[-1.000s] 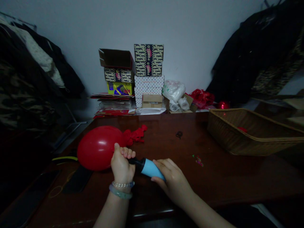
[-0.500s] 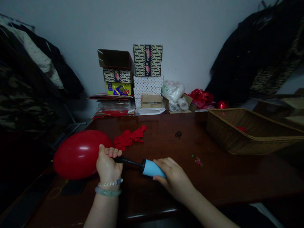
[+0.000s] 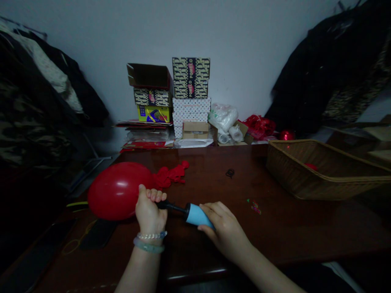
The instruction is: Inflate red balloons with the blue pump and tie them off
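A shiny red inflated balloon (image 3: 117, 191) lies to the left of my left hand (image 3: 152, 209), its neck end hidden by the fingers. That hand is closed around the black end of a hand balloon pump (image 3: 198, 215), and wears a beaded bracelet and a pale green bangle. Between my hands a short stretch of the pump's black shaft shows. My right hand (image 3: 224, 226) is wrapped over the light blue barrel, covering its far end. Just beyond the balloon lies a bunch of limp red balloons (image 3: 171, 175).
On the right of the brown table (image 3: 214, 187) stands a wicker basket (image 3: 305, 183) with something red inside. A black loop (image 3: 230, 173), small colourful bits (image 3: 255, 207) and a dark phone-like slab (image 3: 99, 234) lie about. Stacked boxes (image 3: 191, 110) line the wall.
My left hand and the balloon have moved to the right, closer to my right hand. Less of the pump's black shaft shows between the hands. My right hand has barely moved.
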`<state>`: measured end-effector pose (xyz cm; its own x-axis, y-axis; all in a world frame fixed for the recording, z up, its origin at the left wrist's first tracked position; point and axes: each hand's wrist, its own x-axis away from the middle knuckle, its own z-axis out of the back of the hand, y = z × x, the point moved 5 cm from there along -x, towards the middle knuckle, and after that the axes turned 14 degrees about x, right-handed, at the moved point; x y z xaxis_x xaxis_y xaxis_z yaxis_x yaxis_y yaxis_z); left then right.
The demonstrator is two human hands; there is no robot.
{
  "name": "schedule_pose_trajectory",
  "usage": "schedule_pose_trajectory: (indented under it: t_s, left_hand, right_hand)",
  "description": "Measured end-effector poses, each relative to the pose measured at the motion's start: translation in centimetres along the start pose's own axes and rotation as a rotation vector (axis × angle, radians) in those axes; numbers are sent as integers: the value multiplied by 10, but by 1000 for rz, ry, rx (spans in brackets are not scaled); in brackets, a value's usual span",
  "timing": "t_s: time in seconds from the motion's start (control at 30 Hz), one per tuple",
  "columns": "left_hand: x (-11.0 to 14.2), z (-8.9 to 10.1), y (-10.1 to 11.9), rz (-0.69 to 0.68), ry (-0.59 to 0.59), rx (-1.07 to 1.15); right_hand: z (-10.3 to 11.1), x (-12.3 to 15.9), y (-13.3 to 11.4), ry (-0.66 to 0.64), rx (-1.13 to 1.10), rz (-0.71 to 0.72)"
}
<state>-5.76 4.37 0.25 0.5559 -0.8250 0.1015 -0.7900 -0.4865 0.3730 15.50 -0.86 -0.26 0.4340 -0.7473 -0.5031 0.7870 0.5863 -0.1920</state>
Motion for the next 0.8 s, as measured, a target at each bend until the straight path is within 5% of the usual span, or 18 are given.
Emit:
schedule_pose_trajectory:
  t_s: [0.4,0.8]
  left_hand:
    - [16,0,-20,62,-48,-53]
    - [9,-2,-5,38,-34,-48]
  right_hand:
    - [-5,0,-9,31,-26,9]
    - [-6,0,-3,-7,-52,21]
